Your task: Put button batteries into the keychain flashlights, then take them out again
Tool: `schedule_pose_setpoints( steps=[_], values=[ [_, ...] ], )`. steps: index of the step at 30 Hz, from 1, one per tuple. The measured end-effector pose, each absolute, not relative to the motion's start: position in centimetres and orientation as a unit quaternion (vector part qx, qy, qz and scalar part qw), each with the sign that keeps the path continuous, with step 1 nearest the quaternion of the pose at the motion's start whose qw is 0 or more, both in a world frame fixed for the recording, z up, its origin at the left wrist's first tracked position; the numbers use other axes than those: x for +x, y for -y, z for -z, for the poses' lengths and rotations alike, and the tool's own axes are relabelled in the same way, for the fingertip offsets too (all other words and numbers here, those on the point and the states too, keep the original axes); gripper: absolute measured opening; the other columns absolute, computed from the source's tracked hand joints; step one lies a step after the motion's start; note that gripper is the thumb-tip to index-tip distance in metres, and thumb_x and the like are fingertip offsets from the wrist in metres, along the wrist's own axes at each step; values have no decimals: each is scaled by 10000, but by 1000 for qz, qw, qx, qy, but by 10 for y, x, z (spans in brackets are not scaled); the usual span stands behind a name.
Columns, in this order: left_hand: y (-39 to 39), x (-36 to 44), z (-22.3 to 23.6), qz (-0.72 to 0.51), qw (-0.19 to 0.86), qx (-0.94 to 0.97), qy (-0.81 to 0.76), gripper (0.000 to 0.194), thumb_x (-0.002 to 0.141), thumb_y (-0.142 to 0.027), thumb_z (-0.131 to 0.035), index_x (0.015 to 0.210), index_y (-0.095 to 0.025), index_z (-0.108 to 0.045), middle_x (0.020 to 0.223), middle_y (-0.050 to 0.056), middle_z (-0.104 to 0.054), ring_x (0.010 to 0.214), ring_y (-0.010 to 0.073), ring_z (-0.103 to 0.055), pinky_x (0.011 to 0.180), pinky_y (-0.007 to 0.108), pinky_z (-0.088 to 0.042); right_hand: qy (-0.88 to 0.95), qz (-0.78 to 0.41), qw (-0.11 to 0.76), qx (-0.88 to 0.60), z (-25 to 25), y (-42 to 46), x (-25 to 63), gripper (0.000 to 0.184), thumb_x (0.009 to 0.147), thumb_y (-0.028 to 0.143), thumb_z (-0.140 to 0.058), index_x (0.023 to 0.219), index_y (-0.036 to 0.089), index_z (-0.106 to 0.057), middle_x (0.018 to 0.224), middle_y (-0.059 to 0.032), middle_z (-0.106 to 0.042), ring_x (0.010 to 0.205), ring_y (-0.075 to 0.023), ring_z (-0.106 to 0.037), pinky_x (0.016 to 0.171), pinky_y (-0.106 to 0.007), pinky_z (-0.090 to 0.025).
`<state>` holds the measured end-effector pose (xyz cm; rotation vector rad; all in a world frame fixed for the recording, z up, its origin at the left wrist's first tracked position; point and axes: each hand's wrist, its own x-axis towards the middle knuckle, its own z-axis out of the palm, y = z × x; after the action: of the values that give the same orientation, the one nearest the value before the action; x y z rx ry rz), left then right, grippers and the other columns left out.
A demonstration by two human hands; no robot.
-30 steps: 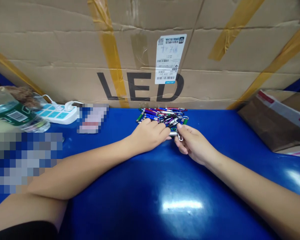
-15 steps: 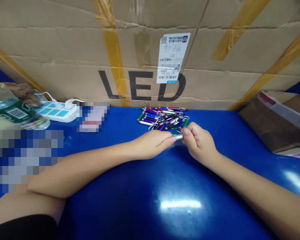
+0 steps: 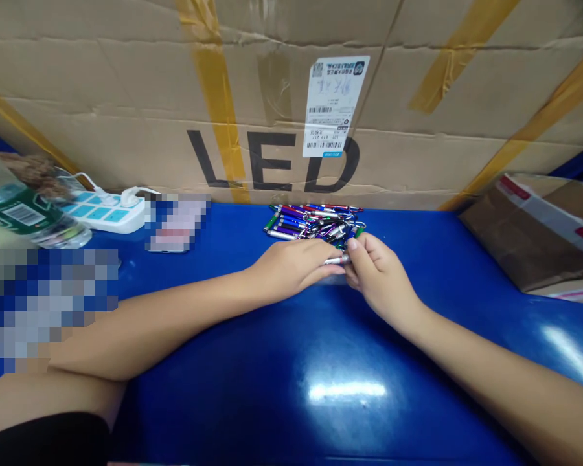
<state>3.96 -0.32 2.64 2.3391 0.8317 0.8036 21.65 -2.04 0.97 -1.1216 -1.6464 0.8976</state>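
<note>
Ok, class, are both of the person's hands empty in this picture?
No, the left hand and right hand hold a small silver tube between them, nearer than the pile of coloured tubes.

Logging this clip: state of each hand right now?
Left hand: closed, holding a silvery stick.
Right hand: closed, fingers gripping the same stick's other end.

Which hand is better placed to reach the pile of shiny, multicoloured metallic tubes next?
Probably the left hand: it lies before the middle of the pile, the right hand by its right end. Both hold the slim silver metallic tube.
</note>
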Motion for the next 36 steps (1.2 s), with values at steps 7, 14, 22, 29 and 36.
schedule_pose_setpoints(
  steps=[7,14,22,29,36],
  values=[
    [12,49,-32,-303,441,748,-393,268,953,-387,-436,1012,-158,-562,579,-52,-507,482,89,-471,502,204,-390,728,-112,478,-478,-3,19,223,256,928,363,-446,708,243,-391,547,33,-474,489,-130,-431,472,-273,-312],
    [5,43,-29,-197,135,900,-365,260,950,-328,-405,787,-156,-513,819,69,-586,808,204,-553,715,321,-422,729,-111,469,-486,-5,21,216,278,936,300,-434,672,244,-367,537,47,-438,468,-114,-407,443,-248,-315],
    [7,42,-31,-76,682,690,-230,397,960,-548,-239,816,-210,-389,562,-86,-228,441,81,-202,425,200,-237,859,-53,423,-285,-16,19,234,219,893,229,-460,695,246,-367,543,40,-504,454,-110,-445,467,-240,-339],
    [1,42,-27,-202,354,853,-326,241,955,-376,-413,1045,-178,-515,977,42,-624,873,172,-586,770,298,-438,759,-168,422,-466,-13,22,219,280,903,328,-451,658,236,-353,548,47,-416,496,-112,-394,457,-240,-299],
    [-6,32,-35,-18,208,932,-297,225,938,-286,-388,964,-198,-593,923,39,-674,778,180,-607,655,269,-399,737,-236,409,-483,-5,19,220,312,923,369,-426,660,237,-325,564,37,-429,529,-121,-387,507,-266,-297]
  ],
)
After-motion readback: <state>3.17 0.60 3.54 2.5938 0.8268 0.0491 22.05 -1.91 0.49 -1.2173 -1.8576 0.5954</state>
